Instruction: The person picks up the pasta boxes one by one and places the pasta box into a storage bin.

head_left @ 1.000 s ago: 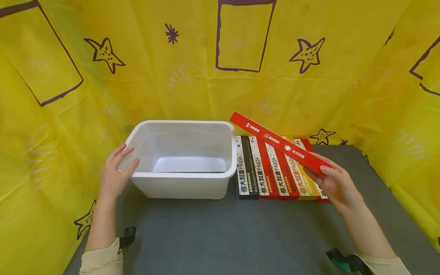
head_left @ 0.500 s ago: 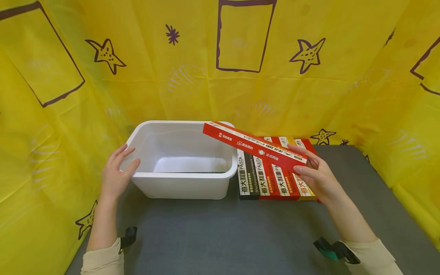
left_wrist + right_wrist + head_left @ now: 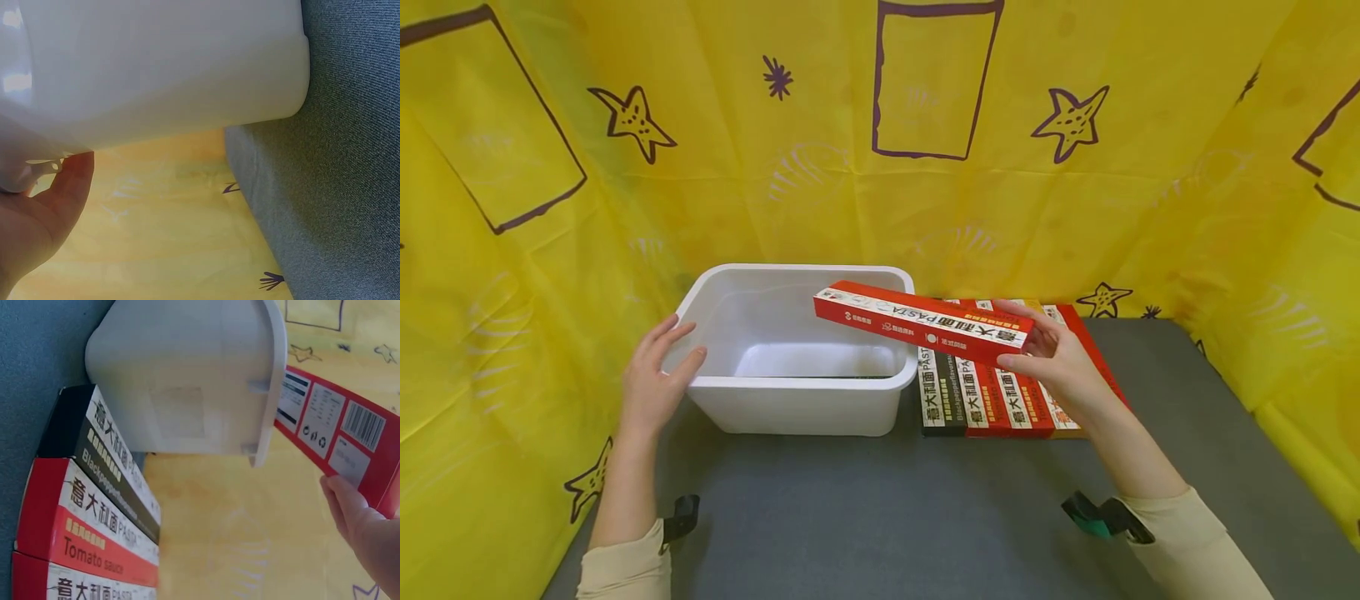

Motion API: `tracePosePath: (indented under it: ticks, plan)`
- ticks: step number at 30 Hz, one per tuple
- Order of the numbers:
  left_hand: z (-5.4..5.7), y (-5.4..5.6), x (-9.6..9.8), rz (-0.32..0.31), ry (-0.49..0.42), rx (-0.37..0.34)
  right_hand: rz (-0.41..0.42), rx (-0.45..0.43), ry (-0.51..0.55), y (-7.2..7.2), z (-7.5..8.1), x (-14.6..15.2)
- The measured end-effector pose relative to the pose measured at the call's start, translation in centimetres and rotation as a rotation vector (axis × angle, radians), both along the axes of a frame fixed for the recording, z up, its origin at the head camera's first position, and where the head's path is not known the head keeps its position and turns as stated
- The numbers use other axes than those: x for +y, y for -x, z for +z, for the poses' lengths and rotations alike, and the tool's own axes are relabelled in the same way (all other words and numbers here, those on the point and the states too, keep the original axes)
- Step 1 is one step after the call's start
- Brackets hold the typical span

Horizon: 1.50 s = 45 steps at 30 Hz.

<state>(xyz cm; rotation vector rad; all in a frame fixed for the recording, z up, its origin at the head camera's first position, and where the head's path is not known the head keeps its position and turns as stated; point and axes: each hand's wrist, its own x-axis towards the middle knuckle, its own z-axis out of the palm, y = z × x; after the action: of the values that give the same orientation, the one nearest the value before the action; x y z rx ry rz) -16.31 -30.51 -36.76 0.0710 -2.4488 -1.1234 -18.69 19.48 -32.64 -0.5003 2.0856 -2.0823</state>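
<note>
My right hand (image 3: 1063, 360) pinches one end of a red pasta box (image 3: 917, 323), thumb below and fingers on the far side. Tilted, with its far end lower over the opening, the box reaches across the right rim of a white plastic tub (image 3: 797, 408). Barcode and label panels show on the box's side (image 3: 340, 419) in the right wrist view. At the tub's left rim, my left hand (image 3: 657, 379) holds the edge. The left wrist view shows its fingers curled against the tub's outer wall (image 3: 169, 62). Something dark lies low inside, mostly hidden by the near wall.
Right of the tub, several pasta boxes (image 3: 977, 400) lie side by side, one black and others red or orange, partly covered by my right hand and the held box. A dark grey tabletop (image 3: 865, 517) lies beneath. Yellow patterned cloth (image 3: 820, 208) surrounds the back and sides.
My right hand has carried the red pasta box left and down from over the row of boxes to over the tub, turning its printed face upward. My left hand stays at the rim.
</note>
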Motion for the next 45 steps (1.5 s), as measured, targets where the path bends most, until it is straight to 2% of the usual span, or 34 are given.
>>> tracePosePath:
  ticks: [6,15,20,24,28,45]
  plan:
    - [0.0,0.0,0.0,0.001,0.002,-0.003,-0.043,0.060,-0.148,0.8,0.5,-0.7]
    - [0.0,0.0,0.1,-0.004,-0.009,0.010,0.011,0.061,-0.290,2.2,0.9,-1.3]
    - [0.0,0.0,0.1,-0.002,-0.008,0.019,0.032,0.049,-0.228,3.0,1.0,-1.9]
    - [0.0,0.0,0.1,0.006,-0.002,0.028,0.012,0.065,-0.160,3.6,1.1,-2.5]
    - [0.0,0.0,0.1,0.010,-0.005,0.033,-0.020,0.098,-0.136,4.0,1.1,-3.4]
    - [0.1,-0.1,0.1,0.013,-0.013,0.027,-0.006,0.194,-0.164,6.0,-0.2,-7.6]
